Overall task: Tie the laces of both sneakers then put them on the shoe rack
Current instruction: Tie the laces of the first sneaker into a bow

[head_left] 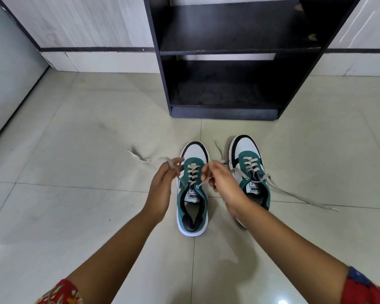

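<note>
Two green, white and black sneakers stand side by side on the tiled floor, toes pointing at the rack. The left sneaker [193,194] sits between my hands. My left hand [162,185] pinches its left lace end [140,157], which trails off to the left. My right hand [222,183] grips its right lace end [217,148], which runs up toward the rack. The right sneaker [249,170] is partly hidden by my right wrist; its untied laces [298,195] lie loose on the floor to the right.
A black shoe rack [224,51] with open shelves stands directly ahead against the white tiled wall. A grey door or panel [7,73] lines the left side. Beige floor tiles [75,139] surround the shoes.
</note>
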